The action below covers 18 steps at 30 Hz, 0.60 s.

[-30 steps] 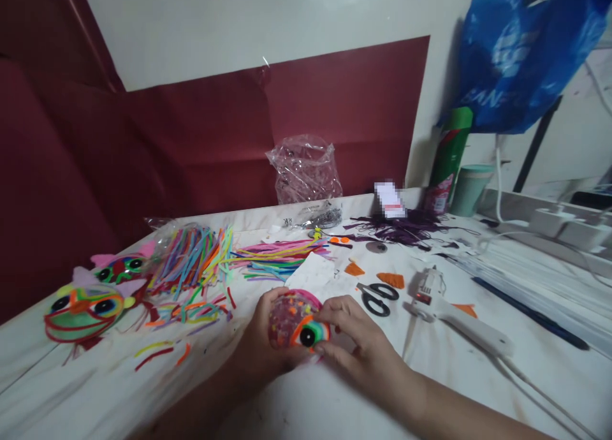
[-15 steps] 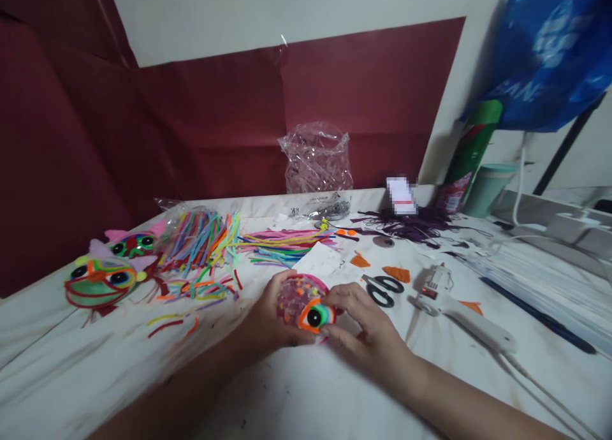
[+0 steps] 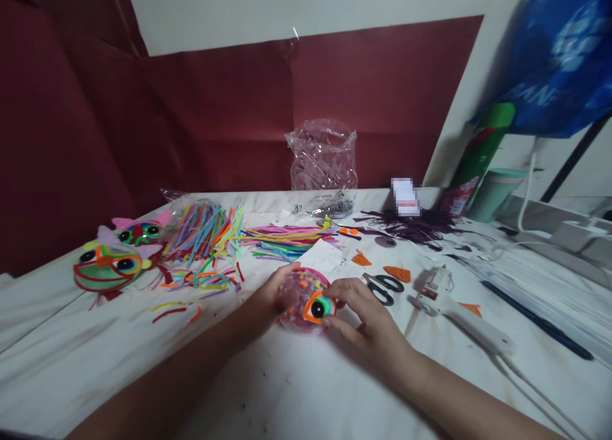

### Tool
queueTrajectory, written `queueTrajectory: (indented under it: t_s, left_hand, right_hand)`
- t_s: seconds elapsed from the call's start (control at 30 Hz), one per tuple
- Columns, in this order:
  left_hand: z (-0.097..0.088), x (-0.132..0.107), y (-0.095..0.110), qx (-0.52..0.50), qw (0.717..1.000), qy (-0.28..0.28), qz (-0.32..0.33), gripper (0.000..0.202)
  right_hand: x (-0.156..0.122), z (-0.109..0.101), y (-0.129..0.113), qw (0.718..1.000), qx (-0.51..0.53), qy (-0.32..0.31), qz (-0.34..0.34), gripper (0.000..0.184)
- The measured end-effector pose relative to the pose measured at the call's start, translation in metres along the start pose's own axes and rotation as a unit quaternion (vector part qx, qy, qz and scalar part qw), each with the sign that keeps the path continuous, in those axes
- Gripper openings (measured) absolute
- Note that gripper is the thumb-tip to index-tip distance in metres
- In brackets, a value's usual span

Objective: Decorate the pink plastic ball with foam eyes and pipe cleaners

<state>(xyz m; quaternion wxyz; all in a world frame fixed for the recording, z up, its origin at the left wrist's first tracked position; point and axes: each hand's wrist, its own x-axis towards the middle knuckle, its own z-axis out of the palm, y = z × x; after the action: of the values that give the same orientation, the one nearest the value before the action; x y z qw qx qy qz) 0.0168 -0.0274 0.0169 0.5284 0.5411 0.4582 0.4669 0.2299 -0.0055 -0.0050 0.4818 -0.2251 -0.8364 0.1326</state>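
Observation:
A pink speckled craft ball (image 3: 297, 293) rests on the white table (image 3: 296, 389), with a ringed orange, green and blue eye (image 3: 318, 307) stuck on its front. My left hand (image 3: 266, 298) cups the ball from the left, fingers curled on it. My right hand (image 3: 364, 319) is pinched on the eye at the ball's right side, thumb below and fingers above.
Black scissors (image 3: 384, 289) and a white glue gun (image 3: 459, 319) lie just right of my hands. Colourful pipe-cleaner pieces (image 3: 224, 236) spread behind. Two finished face crafts (image 3: 109, 264) sit at the left. A clear bag (image 3: 324, 154), purple scraps (image 3: 421, 223), a green can (image 3: 480, 153) and a teal cup (image 3: 495, 191) stand further back.
The view has shifted, so everything sits a little higher and more to the right in the frame. Both hands stay on the ball, and the right hand's fingers keep pressing the eye.

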Motion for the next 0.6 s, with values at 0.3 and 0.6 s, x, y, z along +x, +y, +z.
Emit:
queueTrajectory:
  t_s: [0.3, 0.6]
  left_hand:
    - [0.002, 0.001, 0.009, -0.036, 0.998, -0.006, -0.056, 0.078]
    - [0.002, 0.000, 0.009, -0.002, 0.997, -0.016, -0.077, 0.078]
  right_hand:
    - [0.003, -0.001, 0.007, 0.999, 0.033, 0.000, 0.039, 0.017]
    - [0.008, -0.005, 0.014, 0.990, 0.100, -0.016, 0.101, 0.022]
